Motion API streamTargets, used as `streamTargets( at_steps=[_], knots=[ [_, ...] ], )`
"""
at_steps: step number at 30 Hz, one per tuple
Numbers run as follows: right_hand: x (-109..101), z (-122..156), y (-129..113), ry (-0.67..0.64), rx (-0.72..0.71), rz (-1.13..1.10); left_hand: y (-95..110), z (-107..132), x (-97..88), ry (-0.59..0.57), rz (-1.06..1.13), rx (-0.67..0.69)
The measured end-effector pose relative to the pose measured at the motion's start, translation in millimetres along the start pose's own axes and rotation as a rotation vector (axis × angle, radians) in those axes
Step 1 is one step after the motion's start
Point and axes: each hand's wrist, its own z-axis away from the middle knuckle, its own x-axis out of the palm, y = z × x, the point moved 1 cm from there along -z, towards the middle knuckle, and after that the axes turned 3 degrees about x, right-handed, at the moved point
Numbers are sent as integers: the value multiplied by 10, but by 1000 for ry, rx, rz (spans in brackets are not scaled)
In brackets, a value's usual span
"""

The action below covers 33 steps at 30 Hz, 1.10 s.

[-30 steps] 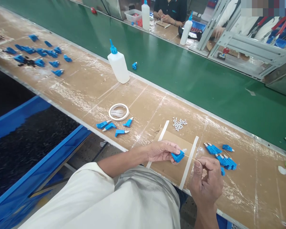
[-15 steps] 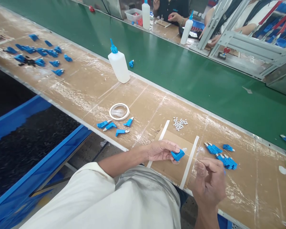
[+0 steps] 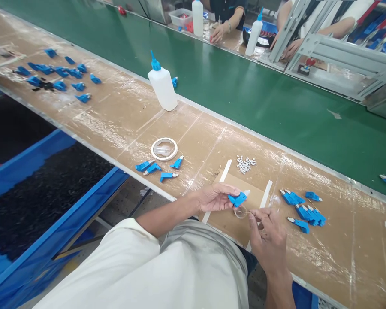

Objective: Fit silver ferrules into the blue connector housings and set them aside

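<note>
My left hand is closed around a small blue plastic part with a whitish tip, pinching it over a cardboard sheet. In my right hand a thin wooden stick is pinched between thumb and fingers. Its end reaches over a small round clear dish just below the blue part. Whether the stick touches what is in the dish, I cannot tell. Right of my right hand lies a group of similar blue parts. Small silvery pieces form a heap beyond the cardboard.
White tape strips edge the cardboard. A tape roll, more blue parts and a white bottle stand or lie leftward. Beyond runs a green belt, with co-workers' hands across it. A blue-lined bin sits below left.
My right hand has moved left, bringing the stick to the dish. The blue part in my left hand has turned slightly. Across the belt, a co-worker's hand has lowered to the table.
</note>
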Motion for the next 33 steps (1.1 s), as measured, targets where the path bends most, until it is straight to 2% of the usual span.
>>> streamTargets(
  at_steps=[3,6,10,12,16,20,24,33],
  knots=[
    [10,15,19,-42,20,10,9,21,-41,2,-3,29],
    [-108,-34,72,17,31,8,-1,49,-102,2,9,80],
    [-243,-298,316,53,70,48,-33,65,-185,-12,69,176],
    [-218,-537,508,10,92,104,-48,60,-208,-27,83,204],
    [-18,-1106,851,-110,59,190,-66,44,-217,-23,68,229],
    [184,-1532,996,-211,11,256,-71,28,-224,4,72,242],
    [283,-1729,1037,-329,-29,323,-77,14,-230,28,101,217],
    [312,-1922,996,-580,-63,395,-69,22,-213,3,121,209]
  ],
)
